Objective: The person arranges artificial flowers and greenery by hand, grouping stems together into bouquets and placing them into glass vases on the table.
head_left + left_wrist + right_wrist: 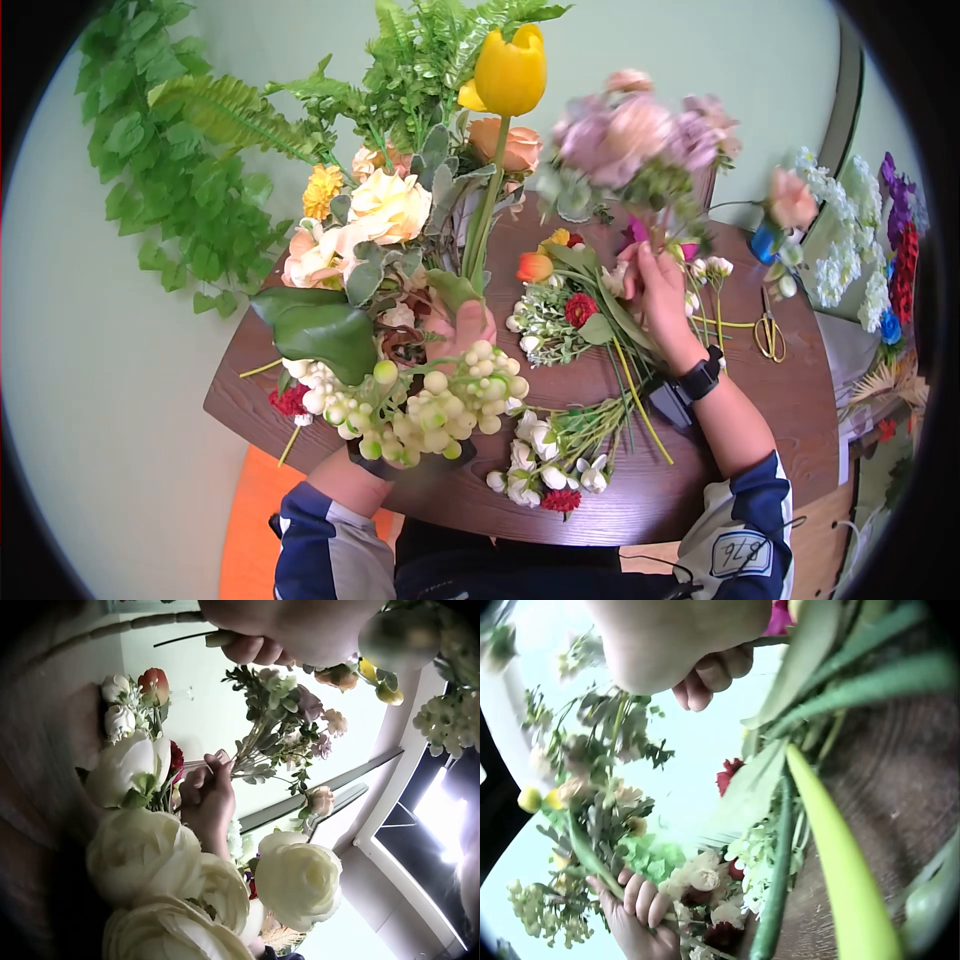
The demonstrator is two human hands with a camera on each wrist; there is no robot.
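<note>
My left hand (465, 325) grips the stems of a mixed artificial bouquet. In it are a yellow tulip (510, 70), cream and peach roses (388, 207), fern fronds (230, 112) and a big dark green leaf (318, 335). Pale green berries (440, 405) hang over the left wrist. To the right, my right hand (660, 295) pinches the thin stems of a bunch of mauve and pink roses (630, 135), blurred in the head view and held up above the table. The right wrist view shows the left hand's fingers (641, 900) curled round the green stems.
On the dark wooden table (800, 430) lie white buds (540, 440), a red flower (580, 310) and an orange tulip (535, 267). Gold-handled scissors (770, 338) lie at the right, near a blue cup (765, 243). Leafy vines (150, 150) hang on the left wall.
</note>
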